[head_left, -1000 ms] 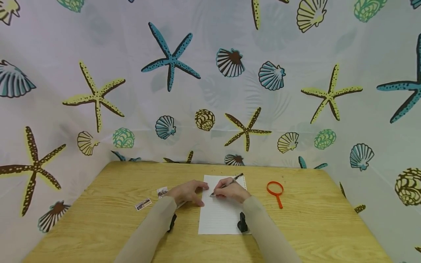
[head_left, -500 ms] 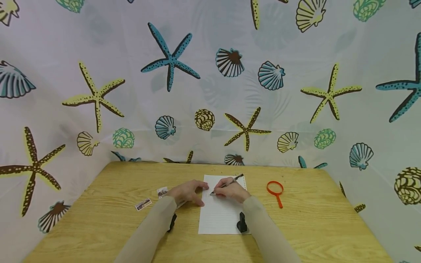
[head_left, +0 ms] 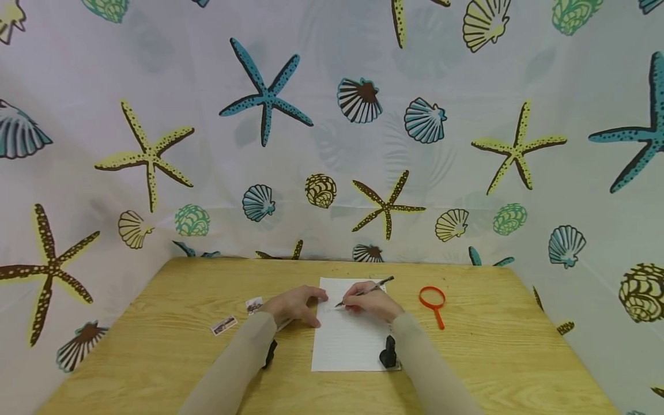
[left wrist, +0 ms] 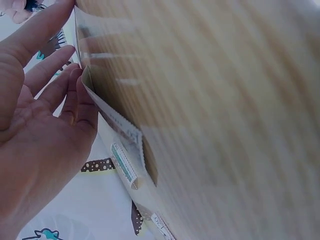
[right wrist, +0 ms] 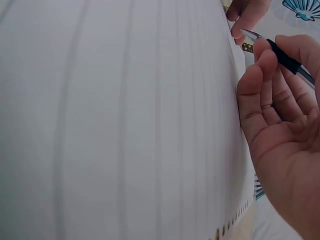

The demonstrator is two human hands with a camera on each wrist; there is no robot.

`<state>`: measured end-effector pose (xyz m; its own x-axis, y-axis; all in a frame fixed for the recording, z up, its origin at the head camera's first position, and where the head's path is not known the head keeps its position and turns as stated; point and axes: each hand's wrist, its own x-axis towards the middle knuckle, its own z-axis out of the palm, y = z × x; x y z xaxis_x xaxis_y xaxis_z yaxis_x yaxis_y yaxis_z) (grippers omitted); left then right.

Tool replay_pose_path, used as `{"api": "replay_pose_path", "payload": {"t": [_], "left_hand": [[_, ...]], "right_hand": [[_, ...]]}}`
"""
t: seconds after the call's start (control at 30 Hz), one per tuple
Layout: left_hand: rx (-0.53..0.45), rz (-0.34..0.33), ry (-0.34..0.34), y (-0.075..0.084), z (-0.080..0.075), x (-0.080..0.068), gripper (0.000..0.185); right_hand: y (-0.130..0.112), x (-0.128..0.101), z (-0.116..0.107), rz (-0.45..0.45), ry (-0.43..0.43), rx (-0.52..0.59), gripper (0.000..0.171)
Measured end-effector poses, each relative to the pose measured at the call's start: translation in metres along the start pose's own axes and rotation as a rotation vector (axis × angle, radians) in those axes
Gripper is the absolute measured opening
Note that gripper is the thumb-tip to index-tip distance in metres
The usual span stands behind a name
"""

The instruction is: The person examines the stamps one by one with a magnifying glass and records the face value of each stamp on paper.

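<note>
Right hand (head_left: 372,302) clamped on a black pen (head_left: 365,290), fingers curled round the barrel, tip down on the upper part of a lined sheet of paper (head_left: 347,344). Pen slanted, rear end toward 2 o'clock, tip toward 8 o'clock. In the right wrist view, same pen (right wrist: 280,55) pinched between thumb and fingers just beside the ruled sheet (right wrist: 115,120).

Left hand (head_left: 293,305) flat on the desk (head_left: 155,357), fingers relaxed and spread, fingertips touching the sheet's left edge at about 9 o'clock from the pen tip. In the left wrist view, palm (left wrist: 35,135) open, fingers straight, gripping nothing.

Two small picture cards at 9 o'clock of the left hand: one (head_left: 254,305) just beside it, the other (head_left: 224,325) farther out. Orange magnifying glass (head_left: 433,302) at 3 o'clock of the sheet, apart from it. Sea-shell and starfish curtain (head_left: 267,98) behind the desk.
</note>
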<state>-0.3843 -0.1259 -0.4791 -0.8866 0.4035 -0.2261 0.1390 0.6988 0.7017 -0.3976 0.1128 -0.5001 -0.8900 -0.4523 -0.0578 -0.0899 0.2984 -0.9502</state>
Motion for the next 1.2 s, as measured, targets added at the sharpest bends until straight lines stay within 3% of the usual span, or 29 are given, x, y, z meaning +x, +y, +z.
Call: {"api": "replay_pose_path", "payload": {"t": [0.3,0.57,0.8,1.03,1.2], "left_hand": [[0.015,-0.014,0.000,0.003,0.001,0.001,0.064],[0.035,-0.005,0.001,0.006,0.000,-0.001,0.067],[0.066,-0.004,-0.010,0.010,-0.001,-0.002,0.070],[0.045,0.025,-0.023,0.013,-0.005,-0.003,0.069],[0.056,0.053,-0.007,0.014,-0.008,-0.006,0.067]], "right_hand": [[0.001,-0.011,-0.015,0.019,0.025,0.027,0.023],[-0.001,-0.016,-0.023,0.011,0.029,-0.078,0.031],[-0.004,-0.020,-0.027,-0.026,-0.024,0.013,0.023],[-0.009,-0.029,-0.031,-0.091,-0.084,0.044,0.040],[-0.005,-0.029,-0.034,-0.098,-0.096,0.162,0.036]]}}
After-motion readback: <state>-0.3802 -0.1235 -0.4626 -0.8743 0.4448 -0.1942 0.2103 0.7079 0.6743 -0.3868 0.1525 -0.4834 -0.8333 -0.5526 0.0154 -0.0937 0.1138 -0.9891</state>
